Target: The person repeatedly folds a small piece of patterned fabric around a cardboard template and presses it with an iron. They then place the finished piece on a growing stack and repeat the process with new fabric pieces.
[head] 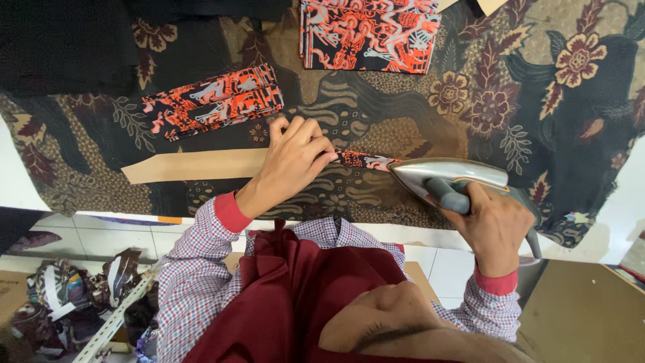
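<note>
Left hand (292, 161) fingers pressed together, pinning patterned strip (363, 160) on cardboard template (195, 165); right hand (494, 225) fist-clamped round iron (447, 176) handle, tip at strip.

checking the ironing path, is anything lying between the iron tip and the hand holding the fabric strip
Nothing visible does. The iron, gripped by the right hand, points at the left hand; between them lies only the narrow patterned fabric strip itself, flat on the cloth-covered table.
</note>
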